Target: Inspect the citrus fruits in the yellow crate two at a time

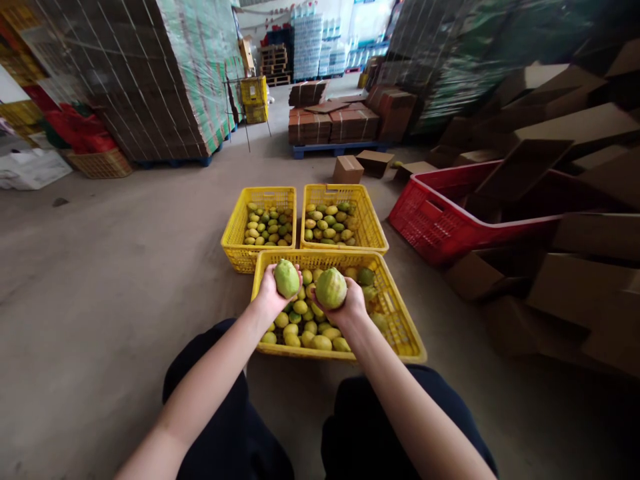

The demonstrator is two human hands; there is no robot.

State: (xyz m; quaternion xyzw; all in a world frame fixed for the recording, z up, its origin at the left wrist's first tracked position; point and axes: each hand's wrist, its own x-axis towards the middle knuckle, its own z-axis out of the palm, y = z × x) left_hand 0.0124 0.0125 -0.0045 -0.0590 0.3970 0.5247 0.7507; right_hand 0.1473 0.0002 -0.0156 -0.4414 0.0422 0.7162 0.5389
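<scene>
My left hand (pixel 269 295) was curled around a pale green, rounded fruit with bumpy skin (pixel 287 279), and my right hand (pixel 352 300) cupped a broader yellow-green, ribbed fruit (pixel 331 289). I held the two apart, side by side, over a wide yellow plastic crate with latticed walls (pixel 395 330). Inside it lay many smaller yellow and green oval fruits (pixel 323 343), with a few larger green ones (pixel 367 276) towards the right. Just beyond stood two smaller yellow plastic crates, left (pixel 232 230) and right (pixel 375 230), each partly filled with similar fruit. To the right, a red plastic crate (pixel 425 217) stood among brown cardboard boxes (pixel 583 287). Farther off, strapped stacks of flat brown cardboard (pixel 354 124) rested on a blue pallet (pixel 330 149).
</scene>
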